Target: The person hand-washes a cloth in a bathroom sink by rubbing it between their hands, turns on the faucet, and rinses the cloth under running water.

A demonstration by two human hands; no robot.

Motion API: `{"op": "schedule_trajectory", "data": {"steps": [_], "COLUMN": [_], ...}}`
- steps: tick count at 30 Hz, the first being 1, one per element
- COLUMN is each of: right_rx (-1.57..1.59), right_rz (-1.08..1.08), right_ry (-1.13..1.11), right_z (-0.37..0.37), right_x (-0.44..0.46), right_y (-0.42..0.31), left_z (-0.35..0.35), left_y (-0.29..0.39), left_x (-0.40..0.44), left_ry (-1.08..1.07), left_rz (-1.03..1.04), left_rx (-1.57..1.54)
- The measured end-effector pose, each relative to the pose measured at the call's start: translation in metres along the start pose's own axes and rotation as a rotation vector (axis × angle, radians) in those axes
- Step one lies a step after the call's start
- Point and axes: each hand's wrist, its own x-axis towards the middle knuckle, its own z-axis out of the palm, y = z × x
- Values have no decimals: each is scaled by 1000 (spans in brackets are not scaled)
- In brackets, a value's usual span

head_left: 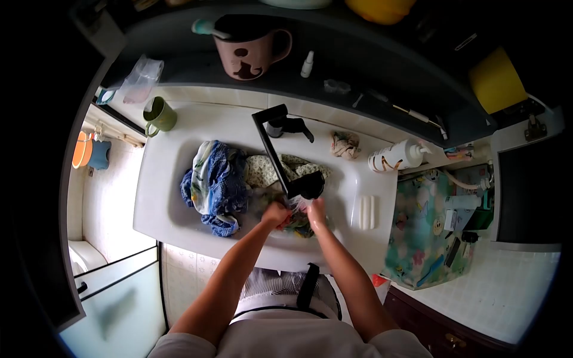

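In the white sink [179, 206], my left hand [276, 213] and my right hand [316, 211] grip a wet, multicoloured patterned cloth [300, 226] between them. Water runs over the cloth and my fingers from the black tap [274, 158], whose head partly covers the spot. Both hands look closed, though the fingertips are hidden by splashing and cloth. To the left of my left hand lies a heaped blue and white garment [221, 179]. Behind the tap's arm, a pale floral cloth [259, 170] lies against the basin's back wall.
A green mug [160, 116] stands at the counter's back left. On the right are a crumpled cloth [345, 145], a white pump bottle [397, 156] and a ridged soap dish [367, 212]. A dark shelf above holds a pink mug [248, 56] and a small white bottle [307, 64].
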Motion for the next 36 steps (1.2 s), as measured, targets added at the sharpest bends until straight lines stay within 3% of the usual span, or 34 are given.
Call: {"op": "schedule_trajectory", "data": {"steps": [1, 3, 4, 6, 11, 15, 18, 21, 25, 28, 31, 32, 35, 36], "right_rx": [-154, -909, -987, -1085, -1027, -1056, -912, -671, -465, -338, -396, -406, -469, -466], "right_rz": [-185, -499, -399, -280, -234, -30, -144, -344, -481, -503, -423, -393, -399, -386], "right_ry": [32, 10, -140, -136, 24, -40, 132, 90, -224, -486, -595, -639, -640, -656], "right_z": [-14, -32, -33, -15, 16, 12, 10, -1, -20, -48, -78, -86, -97, -100], "right_x": [0, 0, -3, -6, 14, -7, -20, -52, -62, -79, -105, -112, -128, -131], "right_y": [-8, -42, -62, -73, -7, -35, -16, -11, -21, -34, -41, -43, -42, -43], "left_z": [2, 11, 16, 5, 7, 5, 2, -1, 0, -4, -2, -1, 4, 7], "left_y": [3, -7, -20, -14, -22, -28, -27, -21, -1, 21, 26, 23, 46, 43], "left_x": [-16, -38, -43, -63, -99, -114, -121, -115, -103, -106, -95, -87, -87, -82], "left_ry": [34, 120, 166, 189, 460, 569, 567, 591, 688, 552, 421, 415, 288, 372], "left_rz": [26, 142, 195, 244, 165, 217, 282, 435, 637, 696, 741, 772, 580, 627], "left_rx": [-14, -18, 24, 297, 423, 369, 352, 330, 455, 649, 1122, 1132, 1273, 1322]}}
